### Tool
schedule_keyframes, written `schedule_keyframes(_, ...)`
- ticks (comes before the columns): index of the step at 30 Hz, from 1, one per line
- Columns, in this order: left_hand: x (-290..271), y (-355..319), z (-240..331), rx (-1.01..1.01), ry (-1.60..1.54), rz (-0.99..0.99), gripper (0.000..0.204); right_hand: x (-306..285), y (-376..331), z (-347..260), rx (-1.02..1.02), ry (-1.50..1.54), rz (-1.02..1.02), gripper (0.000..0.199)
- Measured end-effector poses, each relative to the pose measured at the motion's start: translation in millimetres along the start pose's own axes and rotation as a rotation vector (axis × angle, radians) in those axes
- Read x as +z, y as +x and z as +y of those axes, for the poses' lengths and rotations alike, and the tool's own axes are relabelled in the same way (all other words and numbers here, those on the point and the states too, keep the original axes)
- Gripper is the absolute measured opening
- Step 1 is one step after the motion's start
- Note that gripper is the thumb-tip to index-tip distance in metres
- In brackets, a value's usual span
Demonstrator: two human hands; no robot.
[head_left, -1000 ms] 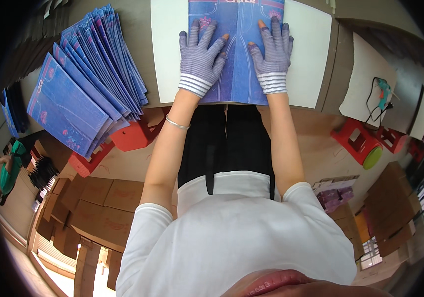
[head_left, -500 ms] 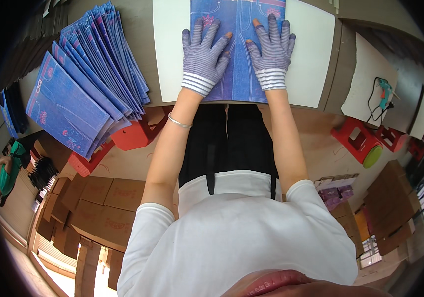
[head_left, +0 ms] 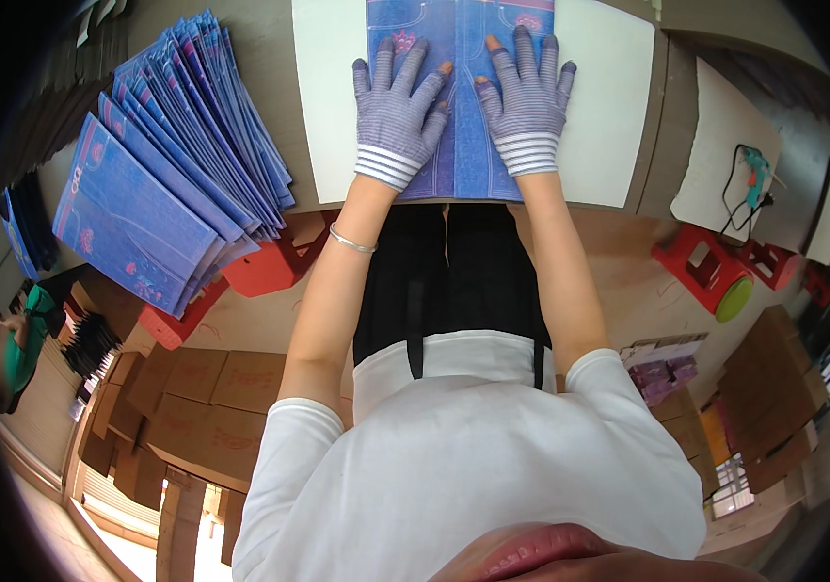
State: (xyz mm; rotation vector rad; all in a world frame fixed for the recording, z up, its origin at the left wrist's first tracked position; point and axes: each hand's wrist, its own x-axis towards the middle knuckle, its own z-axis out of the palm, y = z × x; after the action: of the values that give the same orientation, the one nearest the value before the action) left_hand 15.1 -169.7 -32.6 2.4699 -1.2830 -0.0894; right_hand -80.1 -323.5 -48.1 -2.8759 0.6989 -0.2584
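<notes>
A blue denim-print sheet (head_left: 470, 136) with pink flower motifs lies lengthwise before me on a white board (head_left: 601, 116). A line runs down its middle, but I cannot tell whether it is a fold or a join. My left hand (head_left: 399, 126), in a striped purple-grey glove, rests flat on the sheet's left half with fingers spread. On the right half, my right hand (head_left: 526, 112) lies just as flat, fingers apart, in a matching glove. Some thumb and index fingertips are bare. Neither hand grasps anything.
Many similar blue denim-print pieces (head_left: 134, 209) fan out at the table's left edge, overhanging it. A teal glue gun (head_left: 754, 175) with a black cord lies far right. Red stools (head_left: 696, 262) and stacked cardboard boxes (head_left: 207, 417) stand below. A person in green (head_left: 25, 349) is far left.
The view has shifted slightly. Both hands stay flat on the sheet, with the right hand a touch nearer the middle line. The person in green at the far left has moved a little.
</notes>
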Motion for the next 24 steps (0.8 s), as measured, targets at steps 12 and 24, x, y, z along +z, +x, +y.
schedule_keyframes(12,-7.0,93.9,-34.0,0.171,0.182,0.032,0.063,-7.3,110.1,43.2,-0.34,-0.045,0.041,0.055)
schedule_keyframes(24,-18.7,-82.8,25.4,0.152,-0.056,-0.262,0.07,-27.7,-94.0,-10.9,-0.292,0.267,-0.155,0.053)
